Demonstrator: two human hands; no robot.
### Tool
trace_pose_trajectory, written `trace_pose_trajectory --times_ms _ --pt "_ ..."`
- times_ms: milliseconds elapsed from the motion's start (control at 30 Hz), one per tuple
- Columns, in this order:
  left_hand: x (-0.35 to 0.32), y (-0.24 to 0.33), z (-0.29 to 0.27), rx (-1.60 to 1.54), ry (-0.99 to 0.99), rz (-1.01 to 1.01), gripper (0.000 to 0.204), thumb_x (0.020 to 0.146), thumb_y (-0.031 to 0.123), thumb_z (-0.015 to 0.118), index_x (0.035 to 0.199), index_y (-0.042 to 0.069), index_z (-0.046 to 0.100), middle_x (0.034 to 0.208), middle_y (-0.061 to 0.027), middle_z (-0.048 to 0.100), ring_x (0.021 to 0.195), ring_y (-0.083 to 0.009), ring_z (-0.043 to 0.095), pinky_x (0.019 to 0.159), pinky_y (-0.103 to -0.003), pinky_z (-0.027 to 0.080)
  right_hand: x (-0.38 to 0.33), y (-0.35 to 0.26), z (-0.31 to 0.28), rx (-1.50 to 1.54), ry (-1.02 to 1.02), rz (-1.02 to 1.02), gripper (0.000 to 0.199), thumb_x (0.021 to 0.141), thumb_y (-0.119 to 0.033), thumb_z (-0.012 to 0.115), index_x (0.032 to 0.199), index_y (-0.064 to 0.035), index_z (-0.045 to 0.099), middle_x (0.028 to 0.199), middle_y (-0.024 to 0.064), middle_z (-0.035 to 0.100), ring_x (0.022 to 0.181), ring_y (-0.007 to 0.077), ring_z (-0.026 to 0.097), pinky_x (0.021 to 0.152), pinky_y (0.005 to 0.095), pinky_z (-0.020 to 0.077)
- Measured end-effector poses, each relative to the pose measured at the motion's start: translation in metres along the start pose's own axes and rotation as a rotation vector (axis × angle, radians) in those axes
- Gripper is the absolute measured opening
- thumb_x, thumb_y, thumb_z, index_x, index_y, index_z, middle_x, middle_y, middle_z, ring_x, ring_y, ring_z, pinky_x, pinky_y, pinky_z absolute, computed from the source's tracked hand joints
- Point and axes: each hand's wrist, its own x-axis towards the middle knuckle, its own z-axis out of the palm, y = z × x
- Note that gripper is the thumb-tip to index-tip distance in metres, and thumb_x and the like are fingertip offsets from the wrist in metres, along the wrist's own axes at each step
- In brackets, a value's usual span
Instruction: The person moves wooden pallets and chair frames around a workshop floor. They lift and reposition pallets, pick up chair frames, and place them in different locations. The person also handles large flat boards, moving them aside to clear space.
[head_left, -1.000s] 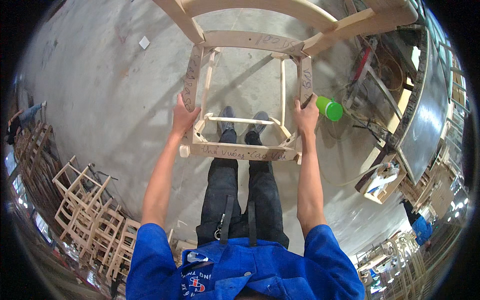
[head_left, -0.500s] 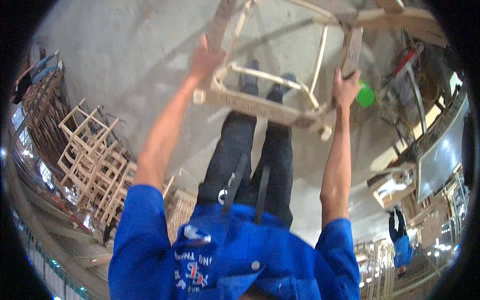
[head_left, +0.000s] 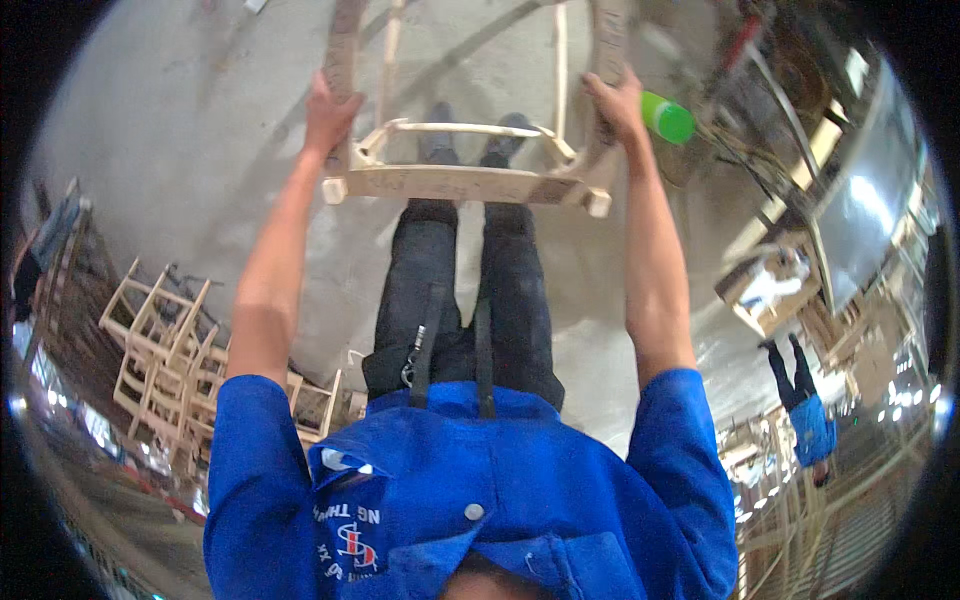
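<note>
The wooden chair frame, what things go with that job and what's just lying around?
In the job:
wooden chair frame
left hand and right hand, gripping its sides

Seemingly just lying about:
green bottle, right of the right hand
pale wooden frames, piled at left

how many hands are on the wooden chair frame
2: the bare left hand on the left side, the bare right hand on the right side of the pale wooden chair frame.
</note>
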Motion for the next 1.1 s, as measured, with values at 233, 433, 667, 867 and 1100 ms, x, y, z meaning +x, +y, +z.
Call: trace_pose_trajectory --times_ms 233,433,667,867,1100 --pt "-0.011 0.026 -0.03 -0.151 0.159 0.083 0.059 0.069 0.02 0.071 0.115 -0.003 0.043 0.095 -0.0205 0.06 0.087 -0.0317 0.059 0.077 -0.039 0.046 -0.025 -0.034 -0.025 -0.033 0.137 -0.326 0.048 0.065 -0.012 0.072 0.106 0.0052 0.055 0.094 0.0151 0.065 0.085 0.0199 0.062 0.077 0.0319 0.0505" --pt "-0.056 0.165 -0.085 -0.36 0.208 0.286 0.056 0.076 0.007 0.065 0.125 -0.004 0.041 0.117 -0.0144 0.055 0.104 -0.0244 0.053 0.093 -0.037 0.04 -0.2 -0.122 -0.136 -0.06 0.546 -0.397 0.043 0.062 -0.016 0.074 0.096 0.002 0.054 0.071 0.0059 0.055 0.066 0.0128 0.048 0.061 0.0284 0.0449" --pt "-0.096 0.511 -0.069 -0.553 -0.514 0.975 0.06 0.073 0.007 0.066 0.127 0.003 0.042 0.126 -0.0126 0.049 0.111 -0.024 0.052 0.092 -0.035 0.043 -0.371 0.021 -0.329 0.69 1.092 0.114 0.028 0.072 -0.011 0.067 0.09 0.0037 0.051 0.07 0.0129 0.053 0.052 0.0227 0.056 0.051 0.0373 0.0546" --pt "-0.084 0.444 0.038 0.104 -0.353 0.795 0.038 0.078 0.008 0.062 0.114 0.0 0.053 0.113 -0.0177 0.057 0.105 -0.0298 0.055 0.09 -0.037 0.043 -0.378 0.173 -0.453 1.113 1.241 0.243 0.026 0.072 -0.021 0.062 0.089 -0.0068 0.048 0.065 0.0062 0.049 0.06 0.0226 0.055 0.056 0.0352 0.0497" --pt "-0.192 0.351 0.05 0.11 -0.644 0.239 0.026 0.078 0.006 0.06 0.104 0.002 0.058 0.092 -0.0121 0.063 0.082 -0.0211 0.061 0.071 -0.031 0.047 -0.348 0.312 -0.516 1.409 1.281 0.346 0.033 0.074 -0.025 0.064 0.097 -0.0095 0.047 0.069 0.0078 0.052 0.064 0.0234 0.056 0.06 0.0369 0.0492"
